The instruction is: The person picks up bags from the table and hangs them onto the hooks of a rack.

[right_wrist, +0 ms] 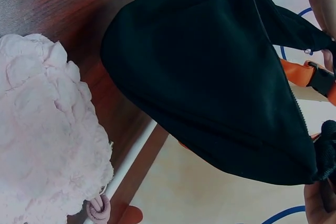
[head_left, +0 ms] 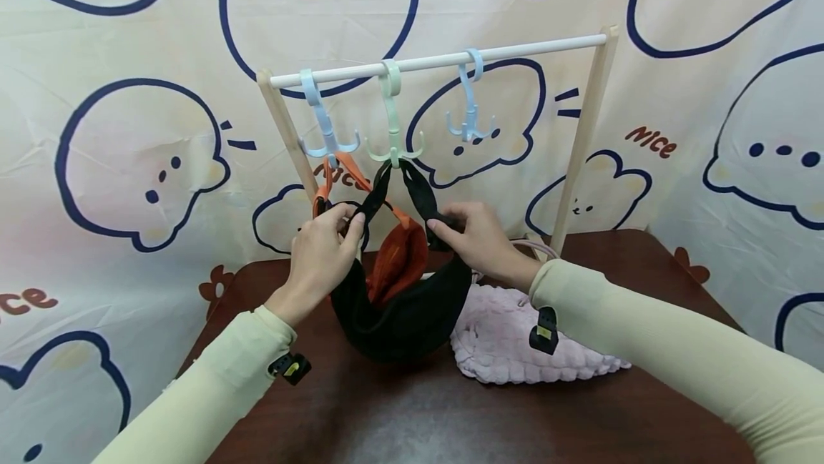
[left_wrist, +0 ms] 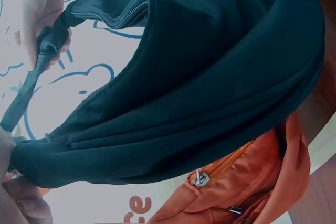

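Note:
A black zippered shoulder bag (head_left: 405,328) hangs by its strap from the green hook (head_left: 392,114). With thumb and fingers, my left hand (head_left: 322,257) pinches the left side of the strap, just above the bag's body. On the other side, my right hand (head_left: 486,239) grips the strap where it meets the bag. The left wrist view shows the black bag's body (left_wrist: 220,77) with its zipper open along the top. An orange bag (head_left: 400,260) with a black buckle (right_wrist: 319,80) hangs from the left blue hook (head_left: 323,117), partly hidden behind the black one.
A white rail (head_left: 534,46) on wooden posts holds the hooks. Another blue hook (head_left: 471,103) hangs on the right, bearing nothing. Below, a fluffy pale pink bag (head_left: 515,342) lies on the brown table (head_left: 412,425). A cartoon-printed cloth (head_left: 129,235) surrounds the table.

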Demonstrator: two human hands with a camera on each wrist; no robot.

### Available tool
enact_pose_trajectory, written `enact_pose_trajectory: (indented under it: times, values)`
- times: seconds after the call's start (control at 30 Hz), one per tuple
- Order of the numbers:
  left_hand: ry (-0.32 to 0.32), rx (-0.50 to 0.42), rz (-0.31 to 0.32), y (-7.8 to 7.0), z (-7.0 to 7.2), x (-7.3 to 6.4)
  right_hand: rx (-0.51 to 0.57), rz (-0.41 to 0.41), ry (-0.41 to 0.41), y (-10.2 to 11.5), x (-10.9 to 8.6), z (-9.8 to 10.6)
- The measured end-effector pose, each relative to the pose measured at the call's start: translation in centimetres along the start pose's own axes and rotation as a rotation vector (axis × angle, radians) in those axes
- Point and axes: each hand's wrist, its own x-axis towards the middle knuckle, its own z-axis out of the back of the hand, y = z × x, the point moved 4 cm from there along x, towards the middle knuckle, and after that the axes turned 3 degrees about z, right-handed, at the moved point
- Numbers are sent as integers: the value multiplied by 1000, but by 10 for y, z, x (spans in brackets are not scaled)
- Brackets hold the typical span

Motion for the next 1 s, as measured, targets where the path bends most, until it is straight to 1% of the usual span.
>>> enact_pose_trajectory:
  times: [0.27,0.6,1.0]
  values:
    - [3,-17,-8,1,-5,-1,5,-9,-4,-4,-1,-5]
    - [25,-19,10,4,-14,-3,16,-37,8,-7,-2,-11]
    - [26,-30,-4,8,-21,-7,-1,-38,-1,-16,-3,-19]
